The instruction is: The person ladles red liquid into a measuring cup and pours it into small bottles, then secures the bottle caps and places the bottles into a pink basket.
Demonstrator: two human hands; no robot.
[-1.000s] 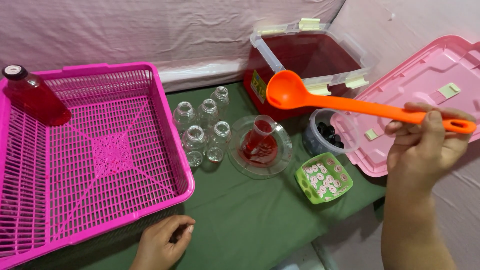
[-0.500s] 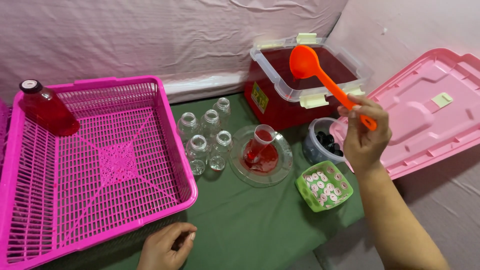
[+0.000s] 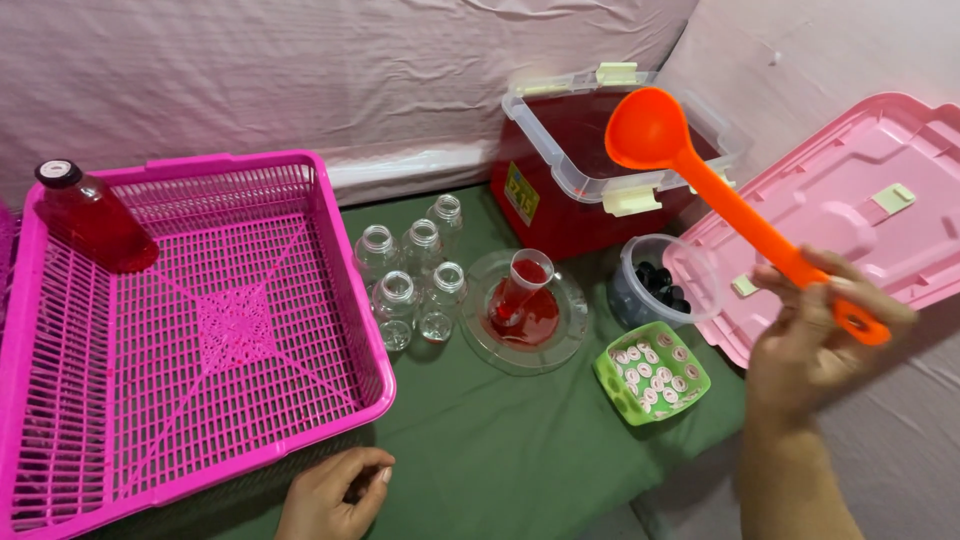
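right hand (image 3: 815, 345) closed around the handle end of an orange ladle (image 3: 730, 205), fingers wrapped, thumb on top. from the grip the ladle runs up and to the left, long axis diagonal, bowl at the far end, hanging over the near right corner of the open clear tub (image 3: 600, 175) of red liquid. can't tell if the bowl is above the liquid or touching the rim; bowl looks empty, inside faces the camera. tub is up-left of the grip, well apart from the hand itself. pink lid (image 3: 850, 210) lies just behind and right of the grip, leaning on the cloth.

left hand (image 3: 335, 495) low at the bottom edge, loosely curled on the green mat (image 3: 500, 450), holds nothing as far as shows; fingers partly tucked so can't be sure. it sits just beside the near corner of the pink basket (image 3: 200, 330), far from the ladle. right hand is the nearer one to the tub.

left-down of the grip: green cup of small caps (image 3: 652, 372), cup of dark caps (image 3: 655, 290), glass dish with a funnel (image 3: 525, 305), then five empty small bottles (image 3: 410, 275). one filled red bottle (image 3: 90, 220) lies in the basket's far corner.

right forearm cut off at the bottom edge.
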